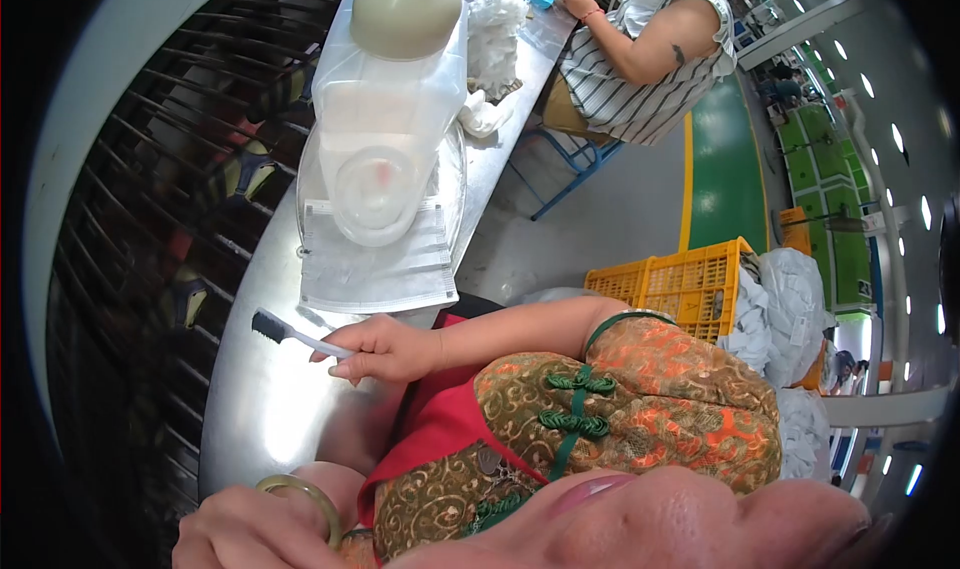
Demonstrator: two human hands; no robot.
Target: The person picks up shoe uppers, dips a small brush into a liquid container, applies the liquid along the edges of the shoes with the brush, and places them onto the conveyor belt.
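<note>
My right hand (385,349) is closed around the pale handle of a small toothbrush-like brush (290,334) with dark bristles. The brush points away from me, over the shiny metal table (270,409). Low in the view and very near the camera is my left hand (255,529), a pale green bangle on its wrist. Its fingers are curled and partly cut off by the frame edge, so what they may hold is hidden. Beyond the brush lies a flat, pleated, whitish sheet (375,274) resembling a face mask. A translucent plastic container (385,109) with a round end stands behind it.
A beige cone-shaped thing (405,14) rises over the container. White crumpled material (495,44) lies farther along the table. A co-worker (640,69) sits at the far end. Yellow crates (675,284) and white bags stand on the floor to my right; dark metal bars border the table.
</note>
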